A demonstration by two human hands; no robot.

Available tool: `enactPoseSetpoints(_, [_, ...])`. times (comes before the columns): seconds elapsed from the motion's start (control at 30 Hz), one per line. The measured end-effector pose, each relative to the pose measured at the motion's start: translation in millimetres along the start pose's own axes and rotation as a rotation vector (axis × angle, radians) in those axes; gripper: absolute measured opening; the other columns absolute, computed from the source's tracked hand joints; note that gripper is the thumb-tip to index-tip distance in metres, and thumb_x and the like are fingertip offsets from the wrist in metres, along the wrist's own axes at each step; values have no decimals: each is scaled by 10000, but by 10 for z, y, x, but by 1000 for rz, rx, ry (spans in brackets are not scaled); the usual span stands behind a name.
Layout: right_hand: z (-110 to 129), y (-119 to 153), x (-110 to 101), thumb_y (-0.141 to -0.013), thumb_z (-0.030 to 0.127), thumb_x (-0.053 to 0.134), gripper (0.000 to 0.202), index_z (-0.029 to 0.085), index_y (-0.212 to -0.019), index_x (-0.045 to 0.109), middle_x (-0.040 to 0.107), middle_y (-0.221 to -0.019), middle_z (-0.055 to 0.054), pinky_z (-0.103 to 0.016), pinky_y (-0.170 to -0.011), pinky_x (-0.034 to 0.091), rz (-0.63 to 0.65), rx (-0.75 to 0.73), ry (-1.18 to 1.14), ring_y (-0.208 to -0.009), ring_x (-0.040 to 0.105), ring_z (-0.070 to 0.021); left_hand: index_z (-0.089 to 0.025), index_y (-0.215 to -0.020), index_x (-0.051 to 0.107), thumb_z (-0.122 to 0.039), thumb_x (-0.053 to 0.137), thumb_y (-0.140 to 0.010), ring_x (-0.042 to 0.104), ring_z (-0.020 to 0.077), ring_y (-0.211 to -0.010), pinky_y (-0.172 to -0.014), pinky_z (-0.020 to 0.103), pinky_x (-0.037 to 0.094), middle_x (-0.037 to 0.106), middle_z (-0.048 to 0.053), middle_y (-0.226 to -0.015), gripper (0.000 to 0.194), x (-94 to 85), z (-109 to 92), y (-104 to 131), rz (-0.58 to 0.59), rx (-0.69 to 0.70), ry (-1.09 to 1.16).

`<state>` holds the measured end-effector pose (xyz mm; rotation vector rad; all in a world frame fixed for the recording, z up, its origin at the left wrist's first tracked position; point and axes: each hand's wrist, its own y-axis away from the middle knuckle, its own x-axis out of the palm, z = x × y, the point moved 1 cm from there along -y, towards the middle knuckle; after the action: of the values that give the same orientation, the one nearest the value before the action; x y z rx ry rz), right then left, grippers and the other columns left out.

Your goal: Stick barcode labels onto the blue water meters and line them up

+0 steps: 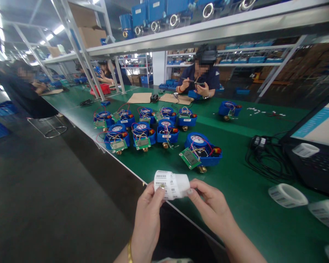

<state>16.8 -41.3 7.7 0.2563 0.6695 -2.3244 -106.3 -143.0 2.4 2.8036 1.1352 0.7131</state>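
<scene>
A roll of white barcode labels (164,179) is held up above the table's near edge. My left hand (150,204) grips the roll's left side, thumb on the printed face. With thumb and forefinger, my right hand (208,201) pinches the right end of the label strip, where its surface is blank. Beyond my hands stands a blue meter (199,140) with its green display board (190,157) hanging at the front and a brass fitting below. Several more blue meters (142,129) with wires and boards are grouped farther back to the left.
More label rolls (287,195) lie at the right, by a laptop (312,146) and a black cable bundle (260,153). One roll (305,149) rests on the laptop. Across the green table (235,175) a co-worker (200,76) handles parts. A metal shelf (181,40) crosses overhead.
</scene>
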Motion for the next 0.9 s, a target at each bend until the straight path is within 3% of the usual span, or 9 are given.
enactPoseSetpoints(0.47, [46, 12, -12, -958, 222, 454, 211, 184, -779, 559, 525, -695, 14, -215, -562, 355, -2, -113, 111, -605, 482, -111, -158, -1060, 675, -365, 658, -790, 567, 167, -820, -742, 267, 445, 680, 67, -976, 341, -37, 38, -7, 3, 29, -59])
enactPoseSetpoints(0.63, [68, -27, -40, -935, 215, 467, 216, 178, -749, 571, 520, -657, 21, -207, -540, 347, 14, -113, 104, -574, 473, -104, -174, -1038, 679, -407, 663, -784, 579, 214, -992, -844, 288, 450, 655, 80, -1094, 345, -42, 58, -20, 16, 43, -134])
enactPoseSetpoints(0.73, [36, -61, -34, -904, 257, 512, 215, 175, -720, 588, 527, -616, 27, -208, -509, 338, 38, -23, 59, -539, 463, -106, -158, -1025, 679, -476, 665, -767, 595, 203, -900, -723, 266, 475, 665, 93, -1047, 410, -23, 68, -16, 30, 5, -171])
enactPoseSetpoints(0.9, [6, -86, -33, -901, 336, 510, 229, 178, -821, 657, 611, -706, -4, -223, -551, 388, 122, 91, -112, -611, 521, -136, -110, -875, 688, -566, 695, -699, 523, 140, -614, -518, 237, 432, 651, 62, -735, 489, 22, 74, -12, 12, -93, -104])
